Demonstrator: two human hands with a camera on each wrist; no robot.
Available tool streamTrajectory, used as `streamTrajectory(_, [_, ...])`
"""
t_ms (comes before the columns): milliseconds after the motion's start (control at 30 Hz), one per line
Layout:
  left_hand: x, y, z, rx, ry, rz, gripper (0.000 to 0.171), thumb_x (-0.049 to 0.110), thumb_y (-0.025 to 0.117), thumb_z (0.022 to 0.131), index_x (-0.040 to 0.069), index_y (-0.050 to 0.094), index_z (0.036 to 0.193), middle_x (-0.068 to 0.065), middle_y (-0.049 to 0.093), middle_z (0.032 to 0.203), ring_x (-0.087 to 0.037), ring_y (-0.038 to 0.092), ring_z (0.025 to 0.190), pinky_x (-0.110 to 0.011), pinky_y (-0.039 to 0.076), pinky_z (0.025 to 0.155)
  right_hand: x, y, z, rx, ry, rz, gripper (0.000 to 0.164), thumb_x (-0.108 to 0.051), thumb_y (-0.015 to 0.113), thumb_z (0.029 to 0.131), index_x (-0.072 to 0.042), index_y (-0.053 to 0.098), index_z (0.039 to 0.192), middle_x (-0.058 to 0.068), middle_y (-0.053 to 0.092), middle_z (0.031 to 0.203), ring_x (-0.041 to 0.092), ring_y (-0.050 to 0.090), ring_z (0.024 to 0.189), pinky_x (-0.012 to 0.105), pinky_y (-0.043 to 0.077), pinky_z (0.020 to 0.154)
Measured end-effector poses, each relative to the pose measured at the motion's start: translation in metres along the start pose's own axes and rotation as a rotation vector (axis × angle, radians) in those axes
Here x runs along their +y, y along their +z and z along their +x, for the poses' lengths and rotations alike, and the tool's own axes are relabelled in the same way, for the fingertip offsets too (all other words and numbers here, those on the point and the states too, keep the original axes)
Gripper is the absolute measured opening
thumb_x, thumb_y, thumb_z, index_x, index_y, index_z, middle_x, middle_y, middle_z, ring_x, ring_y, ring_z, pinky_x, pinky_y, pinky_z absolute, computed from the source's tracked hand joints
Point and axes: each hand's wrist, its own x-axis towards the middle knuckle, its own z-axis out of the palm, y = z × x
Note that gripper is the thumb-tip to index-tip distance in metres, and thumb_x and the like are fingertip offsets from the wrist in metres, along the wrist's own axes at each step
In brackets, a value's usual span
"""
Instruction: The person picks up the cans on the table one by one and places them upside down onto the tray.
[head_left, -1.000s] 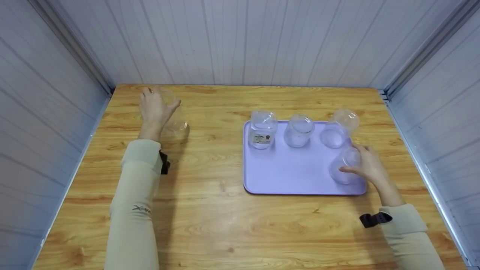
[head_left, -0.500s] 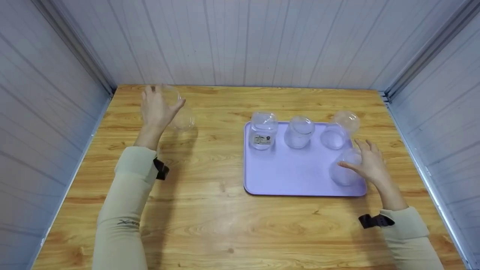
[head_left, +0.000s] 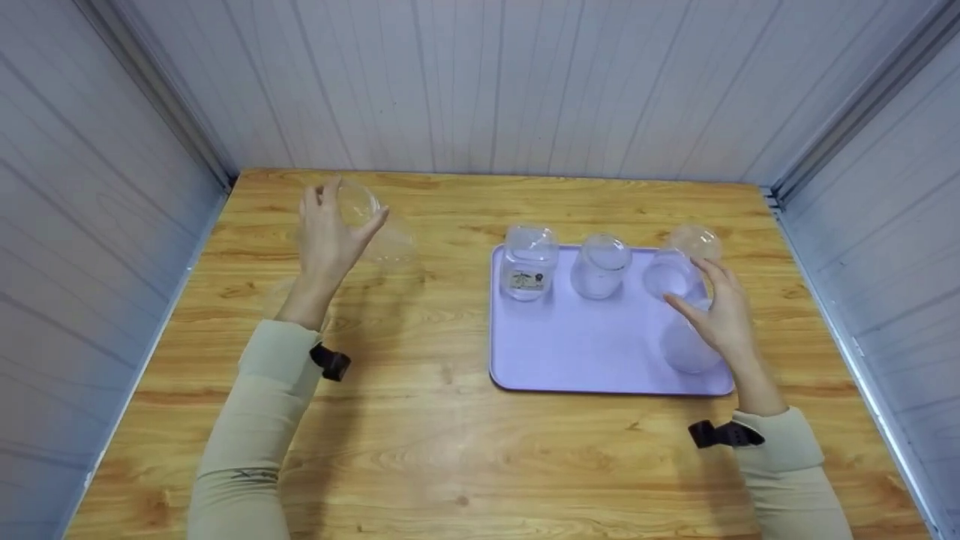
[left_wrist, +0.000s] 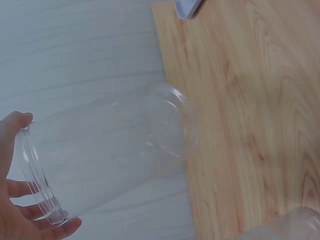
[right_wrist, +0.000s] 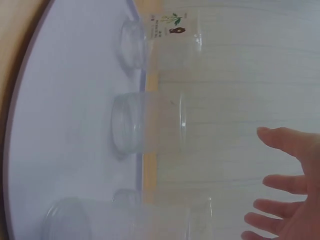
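Note:
My left hand (head_left: pixel 326 232) grips a clear plastic jar (left_wrist: pixel 115 145) by its ridged rim, thumb on one side and fingers on the other. The jar is tilted, its rounded base pointing away from the palm, and looks raised off the table. Over the right side of the lilac tray (head_left: pixel 577 352), my right hand (head_left: pixel 724 315) is spread with nothing in it. Just beneath it stands a clear jar (head_left: pixel 686 349), partly covered by the hand. Another tall clear jar (head_left: pixel 667 274) is behind that one, at the tray's back right corner.
On the tray's back edge stand a squarish clear jar (head_left: pixel 529 259) with a printed label and a round clear jar (head_left: pixel 600 266). One more clear jar (left_wrist: pixel 295 225) is partly visible on the table near the left wrist. Panel walls (head_left: pixel 465 90) enclose the wooden table (head_left: pixel 450 450).
My left hand has moved right with the jar, its base swinging rightward. My right hand has shifted up and slightly left, away from the jar at the tray's front right.

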Motion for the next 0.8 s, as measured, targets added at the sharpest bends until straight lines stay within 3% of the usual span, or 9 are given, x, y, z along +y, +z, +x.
streamTrajectory(167, [0.005, 0.001, -0.007, 0.037, -0.003, -0.060, 0.079, 0.056, 0.060, 0.073, 0.003, 0.040, 0.130, -0.017, 0.039, 0.123, -0.032, 0.036, 0.112, -0.044, 0.040, 0.084, -0.008, 0.008, 0.006, 0.107, -0.036, 0.098, 0.055, -0.010, 0.073, 0.072, 0.005, 0.049, 0.119, 0.023, 0.047, 0.120, 0.035, 0.043, 0.107, 0.048, 0.036, 0.083])
streamTrajectory(300, [0.009, 0.001, -0.011, 0.068, -0.005, -0.089, 0.078, 0.056, 0.059, 0.074, 0.004, 0.041, 0.129, -0.017, 0.040, 0.122, -0.031, 0.037, 0.111, -0.044, 0.039, 0.085, -0.014, 0.015, 0.009, 0.141, -0.033, 0.159, 0.053, -0.010, 0.072, 0.072, 0.004, 0.050, 0.118, 0.019, 0.049, 0.118, 0.029, 0.045, 0.103, 0.040, 0.038, 0.076])
streamTrajectory(467, [0.012, -0.001, -0.017, 0.114, 0.005, -0.145, 0.077, 0.055, 0.059, 0.074, 0.003, 0.042, 0.129, -0.017, 0.041, 0.119, -0.030, 0.041, 0.107, -0.042, 0.039, 0.086, -0.022, 0.021, 0.010, 0.120, 0.008, 0.263, 0.051, -0.012, 0.069, 0.076, 0.002, 0.049, 0.121, 0.016, 0.049, 0.121, 0.025, 0.045, 0.108, 0.039, 0.041, 0.082])
streamTrajectory(633, [0.014, -0.002, -0.023, 0.165, 0.031, -0.245, 0.075, 0.050, 0.062, 0.075, 0.001, 0.042, 0.128, -0.016, 0.043, 0.117, -0.029, 0.043, 0.106, -0.039, 0.039, 0.087, -0.030, 0.027, 0.015, 0.073, 0.029, 0.433, 0.049, -0.010, 0.065, 0.080, 0.002, 0.046, 0.124, 0.014, 0.046, 0.126, 0.027, 0.044, 0.111, 0.044, 0.040, 0.087])
streamTrajectory(800, [0.016, 0.002, -0.030, 0.228, 0.067, -0.353, 0.068, 0.044, 0.063, 0.077, 0.000, 0.043, 0.126, -0.016, 0.045, 0.115, -0.030, 0.044, 0.100, -0.042, 0.044, 0.074, -0.038, 0.033, 0.019, 0.030, 0.062, 0.636, 0.047, -0.003, 0.060, 0.083, 0.004, 0.043, 0.126, 0.010, 0.044, 0.126, 0.030, 0.043, 0.111, 0.031, 0.042, 0.086])
